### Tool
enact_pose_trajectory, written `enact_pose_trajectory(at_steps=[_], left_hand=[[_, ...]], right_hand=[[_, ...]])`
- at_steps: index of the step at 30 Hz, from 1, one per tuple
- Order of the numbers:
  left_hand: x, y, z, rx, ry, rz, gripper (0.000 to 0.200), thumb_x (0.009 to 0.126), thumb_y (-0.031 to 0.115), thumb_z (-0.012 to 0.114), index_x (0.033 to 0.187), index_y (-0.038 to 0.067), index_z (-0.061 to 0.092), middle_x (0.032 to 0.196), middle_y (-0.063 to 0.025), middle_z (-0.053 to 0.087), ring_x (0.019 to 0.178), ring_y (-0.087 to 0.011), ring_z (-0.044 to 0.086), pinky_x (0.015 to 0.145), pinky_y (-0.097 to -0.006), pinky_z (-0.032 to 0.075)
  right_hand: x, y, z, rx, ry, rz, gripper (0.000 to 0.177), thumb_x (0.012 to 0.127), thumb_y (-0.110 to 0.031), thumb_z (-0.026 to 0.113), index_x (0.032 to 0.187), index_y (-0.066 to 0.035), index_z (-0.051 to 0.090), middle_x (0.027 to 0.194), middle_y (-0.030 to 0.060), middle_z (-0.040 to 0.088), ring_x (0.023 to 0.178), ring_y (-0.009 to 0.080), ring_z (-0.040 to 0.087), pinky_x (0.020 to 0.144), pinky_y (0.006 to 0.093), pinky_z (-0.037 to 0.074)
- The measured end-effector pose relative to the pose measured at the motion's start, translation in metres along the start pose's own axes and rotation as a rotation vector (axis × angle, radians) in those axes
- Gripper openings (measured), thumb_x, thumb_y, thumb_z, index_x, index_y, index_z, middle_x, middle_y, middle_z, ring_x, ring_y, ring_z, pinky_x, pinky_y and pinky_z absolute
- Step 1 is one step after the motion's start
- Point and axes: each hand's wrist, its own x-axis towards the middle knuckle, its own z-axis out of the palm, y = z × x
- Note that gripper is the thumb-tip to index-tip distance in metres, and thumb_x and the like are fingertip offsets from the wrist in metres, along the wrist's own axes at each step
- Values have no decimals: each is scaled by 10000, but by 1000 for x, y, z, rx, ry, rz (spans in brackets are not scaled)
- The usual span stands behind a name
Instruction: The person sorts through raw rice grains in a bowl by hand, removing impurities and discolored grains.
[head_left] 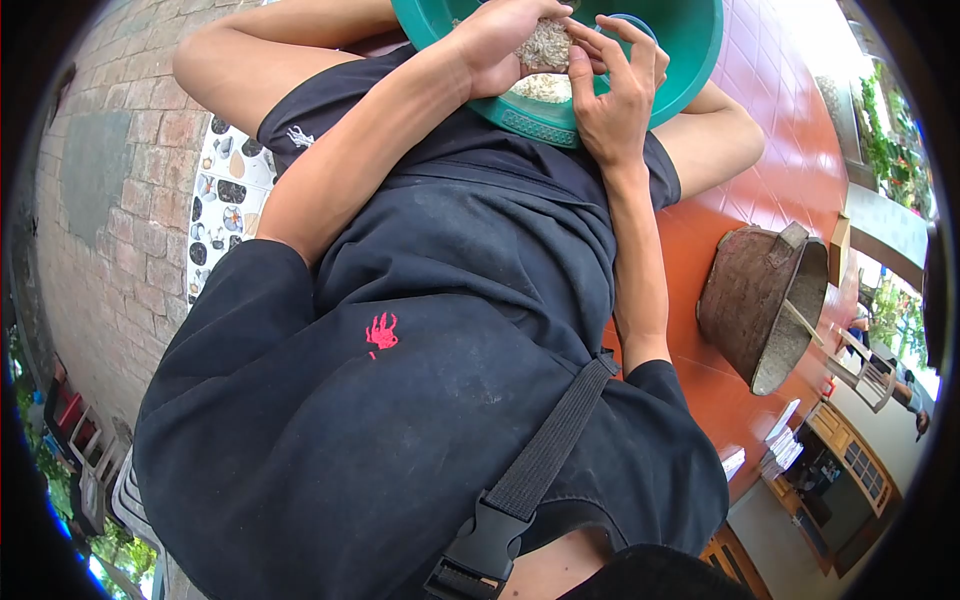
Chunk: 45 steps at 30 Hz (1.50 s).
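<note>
Your left hand [500, 45] is cupping pale rice-like grains [545, 45]; right hand [615, 100] is bending loosely alongside, grip impossible to tell. Green plastic basin [690, 70] is resting on your lap, more grains lying inside. Brown bucket [745, 295] is standing right.

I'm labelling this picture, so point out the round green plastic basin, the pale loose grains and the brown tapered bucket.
Round green plastic basin [690, 45], head view: bare inner wall.
Pale loose grains [546, 46], head view: middle of upper clump.
Brown tapered bucket [738, 295], head view: outer side.
</note>
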Motion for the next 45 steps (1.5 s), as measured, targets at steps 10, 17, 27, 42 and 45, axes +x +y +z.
enact_pose_trajectory(at_steps=[10,17,27,42,45], left_hand=[[1,2,3,9,8,-38,286,1069,180,446,1066,-31,641,980,-143,708,877,-257,709,800,-388,606],[1,4,6,-31,7,-95,311,1071,187,430,1068,-46,637,1010,-178,712,902,-290,728,836,-408,619],[-12,15,27,64,52,-118,436,1088,199,343,1177,-136,608,1130,-253,711,998,-340,736,889,-433,627],[6,-3,-8,-59,-77,6,312,1069,185,435,1077,-46,644,1030,-197,715,920,-299,726,850,-415,614],[4,-2,-5,-20,-19,6,276,1063,181,459,1042,-20,648,998,-165,713,897,-272,723,830,-405,610]], right_hand=[[2,-1,-1,47,24,13,97,934,-153,751,1012,-101,779,1215,49,664,1152,258,554,994,382,426],[2,6,-1,157,72,71,64,961,-87,701,965,-60,759,1145,79,672,1084,267,560,933,368,456],[0,9,-4,195,177,183,154,1028,-124,639,977,-52,764,1146,74,672,1073,246,564,911,352,466],[4,-4,-8,56,33,88,153,921,-104,714,1059,-100,779,1286,98,636,1214,274,538,1037,398,422],[5,-4,-5,55,32,10,126,912,-131,740,1025,-105,790,1269,82,647,1192,273,542,1025,384,430]])
